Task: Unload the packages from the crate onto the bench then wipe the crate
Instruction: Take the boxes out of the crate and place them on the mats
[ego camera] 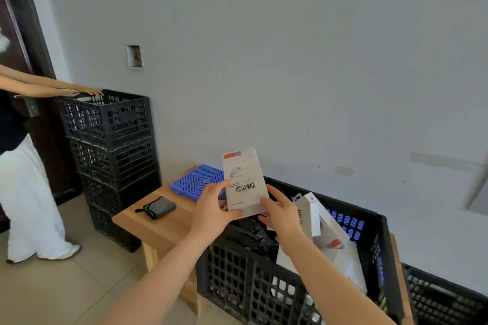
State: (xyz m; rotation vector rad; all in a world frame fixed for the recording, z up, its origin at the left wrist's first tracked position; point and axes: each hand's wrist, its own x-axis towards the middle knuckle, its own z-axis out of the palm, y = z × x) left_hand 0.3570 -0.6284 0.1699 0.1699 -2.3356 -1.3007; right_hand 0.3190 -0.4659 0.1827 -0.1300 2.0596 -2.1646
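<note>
Above the crate (237, 272), at the middle of the frame, my left hand (211, 208) grips the low left side of a box (244, 179) and my right hand (282, 215) pinches its low right corner, the box standing tall, with the bench (148, 221) down-left, nearer my left hand.

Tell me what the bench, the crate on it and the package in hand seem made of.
The bench: wood, likely, smooth pale-brown top with plank seams showing. The crate: moulded black plastic, matte, with a lattice of holes. The package: thin cardboard or card, it seems, matte white, flat printed faces with a barcode.
</note>
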